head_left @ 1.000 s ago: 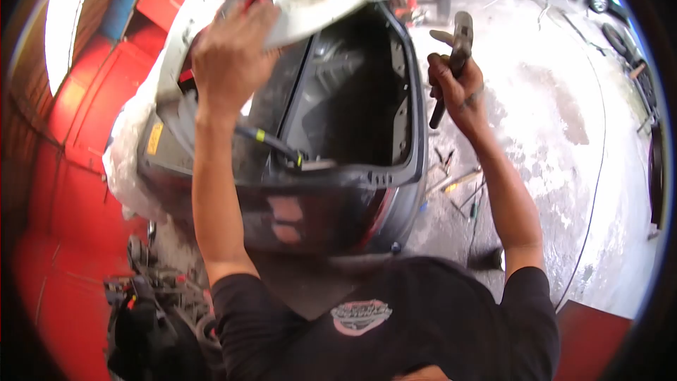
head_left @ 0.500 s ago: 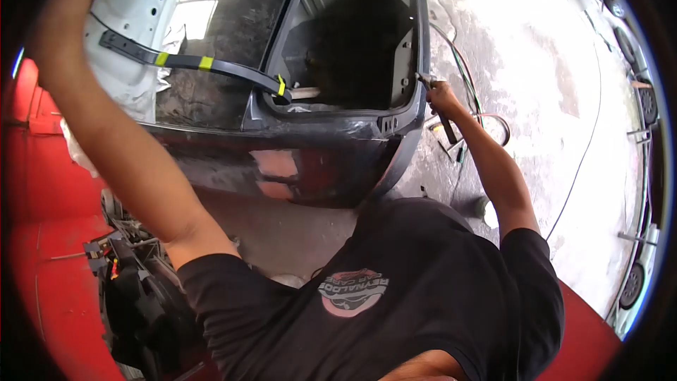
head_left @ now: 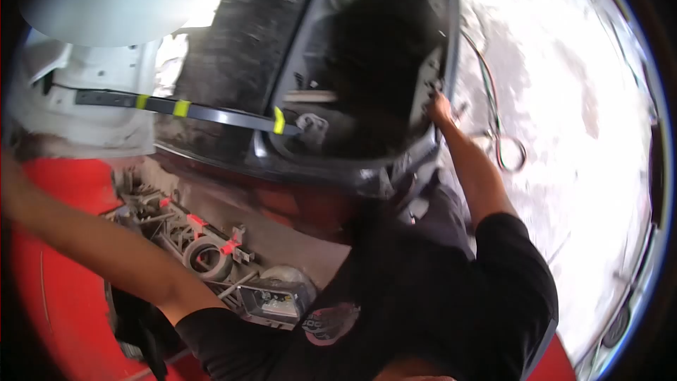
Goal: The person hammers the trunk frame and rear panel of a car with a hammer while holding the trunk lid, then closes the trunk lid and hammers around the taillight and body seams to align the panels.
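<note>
At the rear edge of the dark car body (head_left: 310, 201), my right hand (head_left: 441, 108) is closed around a slim tool. Blur hides its exact kind; a dark handle showed a moment ago. The hand is beside the open trunk cavity (head_left: 367, 63). My left forearm (head_left: 84, 247) reaches out past the left edge of the view, so the hand on it is not seen. A long dark strip (head_left: 226, 116) with yellow tape bands lies across the car, from a white panel (head_left: 113, 77) to the corner of the trunk opening.
Hoses (head_left: 497, 127) lie on the pale concrete floor (head_left: 571, 134) to the right. Below the car on the left are a rectangular lamp-like part (head_left: 271, 302), a ring-shaped part (head_left: 206, 257) and metal bars. Red surfaces (head_left: 63, 296) are at far left. A pale blur covers the upper left.
The view has shifted, and the car sits lower in it. My left arm has swung down from the upper left to the left edge. My right hand stays at the car's rear edge.
</note>
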Available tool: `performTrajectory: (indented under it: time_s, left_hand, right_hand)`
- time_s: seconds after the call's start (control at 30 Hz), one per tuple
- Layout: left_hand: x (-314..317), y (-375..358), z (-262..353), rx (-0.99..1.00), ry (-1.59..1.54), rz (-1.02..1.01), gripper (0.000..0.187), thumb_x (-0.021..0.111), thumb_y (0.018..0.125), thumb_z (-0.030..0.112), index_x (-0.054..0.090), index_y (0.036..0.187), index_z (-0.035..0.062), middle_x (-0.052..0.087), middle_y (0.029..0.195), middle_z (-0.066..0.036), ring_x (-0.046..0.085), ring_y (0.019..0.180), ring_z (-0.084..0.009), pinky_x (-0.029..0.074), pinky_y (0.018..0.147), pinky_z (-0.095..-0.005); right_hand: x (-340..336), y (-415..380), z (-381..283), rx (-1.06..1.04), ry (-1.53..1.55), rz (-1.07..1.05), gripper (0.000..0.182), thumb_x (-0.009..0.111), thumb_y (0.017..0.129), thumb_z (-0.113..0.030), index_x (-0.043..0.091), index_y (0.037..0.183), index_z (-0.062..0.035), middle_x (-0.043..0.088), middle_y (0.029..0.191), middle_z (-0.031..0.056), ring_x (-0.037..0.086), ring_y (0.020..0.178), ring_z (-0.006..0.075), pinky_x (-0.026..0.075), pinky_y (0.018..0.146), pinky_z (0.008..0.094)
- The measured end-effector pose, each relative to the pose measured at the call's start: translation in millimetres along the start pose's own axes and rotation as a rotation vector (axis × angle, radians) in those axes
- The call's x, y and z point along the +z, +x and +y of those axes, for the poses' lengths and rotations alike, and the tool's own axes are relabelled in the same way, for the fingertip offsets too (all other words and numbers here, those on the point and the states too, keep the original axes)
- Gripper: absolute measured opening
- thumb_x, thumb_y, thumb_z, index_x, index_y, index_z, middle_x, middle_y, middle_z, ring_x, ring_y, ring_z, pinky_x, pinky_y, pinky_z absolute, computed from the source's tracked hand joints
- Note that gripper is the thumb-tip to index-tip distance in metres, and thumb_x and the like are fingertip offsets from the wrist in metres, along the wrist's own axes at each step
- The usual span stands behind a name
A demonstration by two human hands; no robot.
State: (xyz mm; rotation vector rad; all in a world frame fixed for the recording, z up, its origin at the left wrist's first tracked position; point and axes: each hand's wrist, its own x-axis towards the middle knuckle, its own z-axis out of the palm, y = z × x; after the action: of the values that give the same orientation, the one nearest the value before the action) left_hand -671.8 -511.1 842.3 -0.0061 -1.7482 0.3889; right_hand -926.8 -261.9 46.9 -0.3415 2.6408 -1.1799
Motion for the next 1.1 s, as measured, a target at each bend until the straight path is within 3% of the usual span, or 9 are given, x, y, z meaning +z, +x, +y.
performTrajectory:
  time_s: [0.13,0.2,0.27,0.3,0.33,0.37,0.43,0.7,1.1]
  left_hand:
    - [-23.5,9.5,-39.0,-0.059,0.275,0.092,0.049,0.064,0.100,0.042,0.072,0.106,-0.0066,0.073,0.096,-0.017,0.065,0.081,-0.0233,0.052,0.077,-0.0387]
    - [-33.0,12.0,-48.7,-0.172,0.207,0.041,0.055,0.066,0.099,0.045,0.071,0.116,-0.0067,0.075,0.110,-0.017,0.068,0.096,-0.0237,0.052,0.088,-0.0383]
    - [-32.9,13.3,-48.4,-0.334,0.194,-0.016,0.057,0.061,0.102,0.045,0.069,0.117,-0.0094,0.074,0.106,-0.013,0.063,0.096,-0.0180,0.049,0.091,-0.0341]
    - [-31.8,12.7,-50.9,-0.295,0.157,0.009,0.057,0.063,0.100,0.047,0.070,0.115,-0.0076,0.075,0.100,-0.013,0.065,0.091,-0.0179,0.050,0.086,-0.0345]
    - [-31.4,13.6,-52.3,-0.257,0.114,0.025,0.057,0.066,0.098,0.049,0.072,0.113,-0.0058,0.075,0.094,-0.013,0.066,0.086,-0.0178,0.052,0.082,-0.0349]
    - [-31.3,14.5,-52.6,-0.279,0.103,0.018,0.058,0.065,0.098,0.050,0.071,0.113,-0.0060,0.075,0.094,-0.013,0.066,0.086,-0.0176,0.052,0.081,-0.0348]
    - [-30.3,14.8,-54.1,-0.335,0.069,-0.004,0.061,0.065,0.098,0.052,0.071,0.114,-0.0064,0.075,0.093,-0.013,0.066,0.086,-0.0171,0.052,0.080,-0.0345]
    - [-27.4,14.6,-72.3,-0.444,0.028,0.022,0.065,0.067,0.096,0.053,0.070,0.117,-0.0082,0.074,0.093,-0.015,0.067,0.086,-0.0192,0.052,0.081,-0.0342]
    - [-22.8,11.6,-97.5,-0.471,0.037,0.039,0.076,0.065,0.093,0.061,0.068,0.119,-0.0103,0.074,0.101,-0.023,0.070,0.097,-0.0287,0.052,0.088,-0.0379]
  right_hand:
    - [4.8,0.1,-5.1,0.158,0.070,-0.026,0.051,0.055,0.087,-0.007,0.061,0.138,-0.0048,0.065,0.129,0.0246,0.060,0.123,0.0390,0.045,0.107,0.0449]
    - [32.9,17.3,35.5,-0.080,-0.147,-0.063,0.051,0.059,0.090,-0.013,0.055,0.139,-0.0006,0.064,0.128,0.0217,0.057,0.125,0.0388,0.045,0.106,0.0459]
    - [44.8,21.4,44.5,-0.008,-0.257,-0.170,0.053,0.060,0.089,-0.013,0.054,0.141,0.0002,0.056,0.142,0.0197,0.046,0.137,0.0380,0.034,0.117,0.0422]
    - [44.8,17.6,42.9,-0.198,-0.497,-0.198,0.054,0.058,0.090,-0.010,0.052,0.142,0.0014,0.052,0.146,0.0204,0.045,0.138,0.0380,0.032,0.119,0.0421]
    - [77.0,34.9,76.3,-0.230,-0.570,-0.219,0.054,0.056,0.091,-0.009,0.051,0.144,-0.0012,0.048,0.149,0.0222,0.049,0.135,0.0391,0.040,0.114,0.0449]
    - [37.8,15.5,21.0,0.093,-0.266,-0.148,0.049,0.055,0.092,-0.010,0.055,0.141,-0.0074,0.051,0.142,0.0219,0.056,0.127,0.0393,0.048,0.105,0.0470]
    - [20.4,16.2,-0.2,0.107,-0.308,-0.199,0.036,0.054,0.093,-0.012,0.061,0.128,-0.0115,0.057,0.124,0.0188,0.062,0.117,0.0386,0.052,0.097,0.0485]
    - [-4.5,18.7,-12.4,0.116,-0.288,-0.194,0.029,0.069,0.081,-0.012,0.069,0.110,-0.0072,0.069,0.117,0.0192,0.065,0.116,0.0384,0.053,0.097,0.0471]
    - [-4.3,9.2,-12.6,0.128,-0.272,-0.248,0.033,0.062,0.089,-0.019,0.069,0.120,-0.0103,0.055,0.133,0.0227,0.058,0.122,0.0402,0.049,0.103,0.0484]
